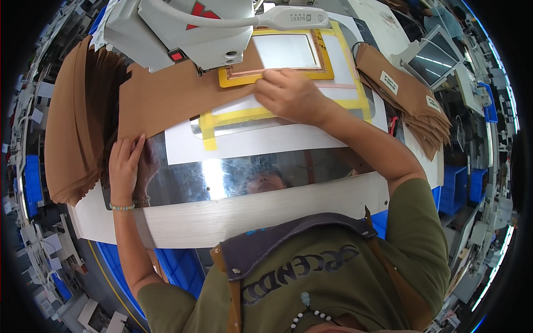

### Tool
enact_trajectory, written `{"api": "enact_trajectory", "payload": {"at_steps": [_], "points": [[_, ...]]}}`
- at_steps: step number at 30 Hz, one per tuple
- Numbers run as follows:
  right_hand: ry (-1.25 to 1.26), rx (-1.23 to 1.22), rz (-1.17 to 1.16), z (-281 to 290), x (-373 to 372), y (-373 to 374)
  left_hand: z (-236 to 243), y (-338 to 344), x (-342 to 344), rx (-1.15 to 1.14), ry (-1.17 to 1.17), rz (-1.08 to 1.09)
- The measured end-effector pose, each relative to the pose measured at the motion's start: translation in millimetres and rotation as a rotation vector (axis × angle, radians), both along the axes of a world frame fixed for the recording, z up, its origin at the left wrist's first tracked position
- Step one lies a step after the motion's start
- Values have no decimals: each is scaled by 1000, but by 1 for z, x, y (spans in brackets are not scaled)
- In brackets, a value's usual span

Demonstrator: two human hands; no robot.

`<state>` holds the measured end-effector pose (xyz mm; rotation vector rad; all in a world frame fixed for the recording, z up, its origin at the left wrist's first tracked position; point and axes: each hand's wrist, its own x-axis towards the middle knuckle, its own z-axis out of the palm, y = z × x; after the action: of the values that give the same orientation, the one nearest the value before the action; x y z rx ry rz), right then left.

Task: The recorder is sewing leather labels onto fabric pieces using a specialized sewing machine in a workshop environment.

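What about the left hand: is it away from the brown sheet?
No, the left hand reaches the brown sheet, its fingertips at the sheet's lower left edge.

The pale wood-grain worktop (214, 226) shows a long bare strip along its near side, beyond which a mirror-like metal plate (250, 180) lies directly on it, stretching from left to right. At its left end rests a thick, fanned stack of brown sheets (68, 133); over at the right lies a splayed pile of brown pieces (408, 101) with white labels.
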<state>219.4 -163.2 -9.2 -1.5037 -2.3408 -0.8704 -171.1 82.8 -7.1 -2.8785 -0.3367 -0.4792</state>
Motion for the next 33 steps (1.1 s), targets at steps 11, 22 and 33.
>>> {"api": "enact_trajectory", "payload": {"at_steps": [11, 22, 33], "points": [[-71, -19, -353, 10, 95, -118, -9, -9, 170, -9, -56, -492], [163, -3, -509, -1, 108, -131, -9, -28, 165, -59, -60, -333], [114, -47, -446, -11, 113, -126, -9, -25, 156, -39, -84, -221]]}}
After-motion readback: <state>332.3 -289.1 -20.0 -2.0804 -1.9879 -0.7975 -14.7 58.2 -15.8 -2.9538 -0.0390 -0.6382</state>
